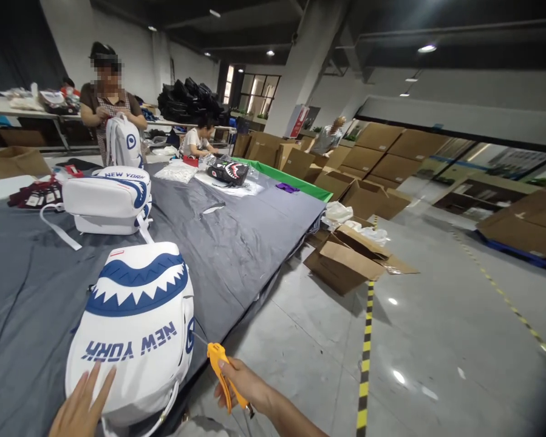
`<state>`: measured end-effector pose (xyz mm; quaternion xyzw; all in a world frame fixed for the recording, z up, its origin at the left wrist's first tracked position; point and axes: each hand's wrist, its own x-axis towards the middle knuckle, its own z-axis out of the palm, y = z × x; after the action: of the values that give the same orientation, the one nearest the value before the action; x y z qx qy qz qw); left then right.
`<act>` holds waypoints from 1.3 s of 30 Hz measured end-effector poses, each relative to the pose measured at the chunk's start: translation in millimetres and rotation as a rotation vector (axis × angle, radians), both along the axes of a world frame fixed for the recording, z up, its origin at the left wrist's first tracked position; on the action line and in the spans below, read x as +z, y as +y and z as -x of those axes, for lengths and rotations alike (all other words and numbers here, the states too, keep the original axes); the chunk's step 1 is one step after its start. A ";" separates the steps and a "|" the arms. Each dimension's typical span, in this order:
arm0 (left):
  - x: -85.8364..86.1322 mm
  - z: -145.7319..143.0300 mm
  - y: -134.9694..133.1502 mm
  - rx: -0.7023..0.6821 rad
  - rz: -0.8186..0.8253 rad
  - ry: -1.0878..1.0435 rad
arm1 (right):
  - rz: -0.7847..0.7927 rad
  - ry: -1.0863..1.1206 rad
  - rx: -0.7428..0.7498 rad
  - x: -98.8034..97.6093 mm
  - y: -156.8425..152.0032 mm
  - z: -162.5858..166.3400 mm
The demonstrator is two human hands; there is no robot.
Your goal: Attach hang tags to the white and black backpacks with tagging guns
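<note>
Lying front up at the near edge of the gray-covered table, a white backpack has a second backpack near its far end. The table edge runs close along its right side, with open floor past it; mostly bare cloth stretches up and right toward a black bag. Its front carries navy bands with jagged white teeth and navy "NEW YORK" lettering, upside down from here; a round navy mark sits on its right side. The left hand, fingers spread and grasping nothing, is at the lower front by the lettering. The right hand is closed around an orange air gun, its thin nozzle pointing toward the round mark. Farther off, an open cardboard box stands near striped tape, and a person holds another backpack beyond the table.
</note>
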<state>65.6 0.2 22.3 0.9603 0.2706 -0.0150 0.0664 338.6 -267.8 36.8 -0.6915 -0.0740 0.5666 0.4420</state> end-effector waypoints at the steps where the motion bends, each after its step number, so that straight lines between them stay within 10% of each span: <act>1: -3.4 -3.9 6.2 -0.027 -0.022 0.062 | -0.010 -0.013 0.005 3.0 -0.7 0.9; 12: 27.7 -32.3 54.4 -0.229 0.112 0.306 | -0.070 -0.077 0.018 34.7 -30.4 18.5; 21: 54.7 -20.9 74.2 0.001 0.242 0.165 | 0.006 -0.229 0.227 34.2 -22.7 30.2; 26: 83.4 -34.6 63.1 0.293 0.245 0.015 | -0.049 -0.266 0.106 56.8 -20.2 9.9; 32: 68.6 -59.0 83.7 0.569 0.389 -0.092 | -0.240 -0.444 0.024 63.1 -32.9 20.7; 39: 91.2 -65.4 69.7 0.357 0.536 -0.131 | -0.207 -0.393 0.035 30.9 -1.8 50.6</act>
<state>130.9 69.8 113.5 0.8449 0.4165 -0.0121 0.3356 288.0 -269.6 67.8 -0.7381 -0.2289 0.4177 0.4778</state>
